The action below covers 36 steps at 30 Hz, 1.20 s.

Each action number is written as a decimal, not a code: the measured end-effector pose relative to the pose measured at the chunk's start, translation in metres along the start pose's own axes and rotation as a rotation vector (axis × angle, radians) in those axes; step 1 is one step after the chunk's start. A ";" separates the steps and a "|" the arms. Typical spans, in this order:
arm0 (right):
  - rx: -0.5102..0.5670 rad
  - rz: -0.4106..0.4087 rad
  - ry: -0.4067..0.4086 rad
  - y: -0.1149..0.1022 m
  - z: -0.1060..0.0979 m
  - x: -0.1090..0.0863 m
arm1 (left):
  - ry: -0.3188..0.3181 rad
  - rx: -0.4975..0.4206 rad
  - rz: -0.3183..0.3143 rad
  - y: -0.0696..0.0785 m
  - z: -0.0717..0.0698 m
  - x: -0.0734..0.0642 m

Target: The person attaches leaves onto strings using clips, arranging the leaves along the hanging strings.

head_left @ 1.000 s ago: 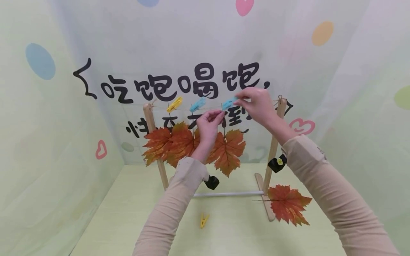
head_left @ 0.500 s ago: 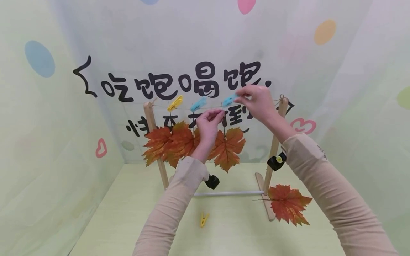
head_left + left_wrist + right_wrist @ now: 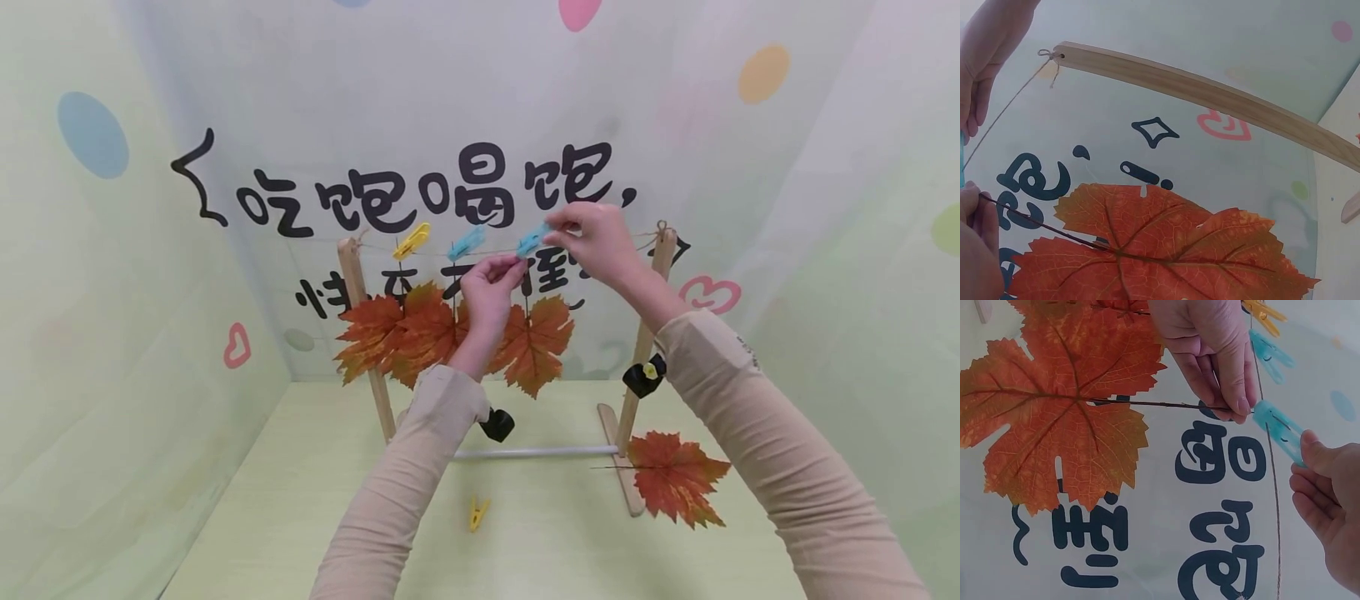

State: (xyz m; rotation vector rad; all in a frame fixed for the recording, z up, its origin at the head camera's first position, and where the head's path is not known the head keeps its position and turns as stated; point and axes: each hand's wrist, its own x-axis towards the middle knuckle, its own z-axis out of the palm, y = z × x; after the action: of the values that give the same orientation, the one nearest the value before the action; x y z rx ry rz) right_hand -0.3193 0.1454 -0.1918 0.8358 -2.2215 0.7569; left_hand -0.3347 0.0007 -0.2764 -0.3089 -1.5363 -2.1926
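My left hand (image 3: 487,298) pinches the upper stem of an orange-red maple-like leaf (image 3: 534,343), which hangs below the string (image 3: 1277,512). Between the right hand's (image 3: 600,243) thumb and fingers is the handle end of a light blue clothespin (image 3: 1279,430). Its nose lies over the string and the stem's tip, right beside the left fingertips. Further left on the same string, a yellow clothespin (image 3: 412,242) and another blue clothespin (image 3: 467,242) hold up more leaves (image 3: 369,333). The left hand and forearm partly cover these leaves in the head view.
Two wooden posts (image 3: 647,333) carry the string, joined low down by a white rod (image 3: 547,452). One loose leaf (image 3: 678,479) lies by the right foot (image 3: 632,492) of the stand. A loose yellow clothespin (image 3: 477,514) lies on the table in front.
The right hand has brought the blue clothespin slightly left and down, so its nose now covers the stem tip that showed before. My left hand keeps its pinch, almost still.
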 end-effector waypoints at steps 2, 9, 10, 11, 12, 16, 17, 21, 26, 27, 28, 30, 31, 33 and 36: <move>0.011 0.023 -0.024 0.000 -0.001 0.000 | 0.002 0.007 0.001 0.001 0.000 0.000; 0.082 0.160 -0.097 0.000 -0.003 -0.002 | 0.005 0.001 -0.009 0.000 -0.001 0.000; 0.092 0.168 -0.099 0.000 -0.003 -0.002 | 0.005 0.004 -0.011 0.000 -0.001 0.000; 0.099 0.176 -0.100 0.001 -0.003 -0.003 | 0.006 0.009 -0.013 0.000 -0.001 0.000; 0.104 0.182 -0.098 0.001 -0.003 -0.003 | 0.005 0.009 -0.015 0.000 -0.002 0.000; 0.122 0.190 -0.080 0.002 -0.002 -0.006 | 0.001 0.026 -0.008 0.000 -0.003 -0.002; 0.128 0.190 -0.075 0.002 -0.002 -0.006 | -0.002 0.034 -0.003 0.000 -0.003 -0.003; 0.134 0.175 -0.053 0.002 -0.003 -0.010 | -0.012 0.070 0.005 -0.001 -0.005 -0.004; 0.127 0.152 -0.029 0.006 -0.006 -0.014 | -0.013 0.099 0.013 0.001 -0.008 -0.006; 0.119 0.150 -0.028 0.007 -0.007 -0.015 | -0.011 0.106 0.019 0.001 -0.009 -0.006; 0.119 0.147 -0.026 0.007 -0.008 -0.016 | -0.009 0.109 0.026 0.002 -0.009 -0.006; 0.115 0.146 -0.025 0.009 -0.010 -0.019 | -0.004 0.125 0.031 0.003 -0.011 -0.007; 0.110 0.146 -0.026 0.009 -0.010 -0.020 | -0.003 0.133 0.032 0.004 -0.012 -0.008; 0.110 0.151 -0.025 0.011 -0.012 -0.024 | -0.010 0.142 0.033 0.005 -0.013 -0.009; 0.107 0.157 -0.018 0.014 -0.016 -0.031 | -0.038 0.139 0.021 0.008 -0.015 -0.012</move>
State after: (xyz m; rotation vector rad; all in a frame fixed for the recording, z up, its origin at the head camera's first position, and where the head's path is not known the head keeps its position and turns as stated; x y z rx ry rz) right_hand -0.3052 0.1765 -0.2079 0.7264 -2.2993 0.9529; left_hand -0.3190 -0.0123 -0.2803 -0.3225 -1.6889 -2.0626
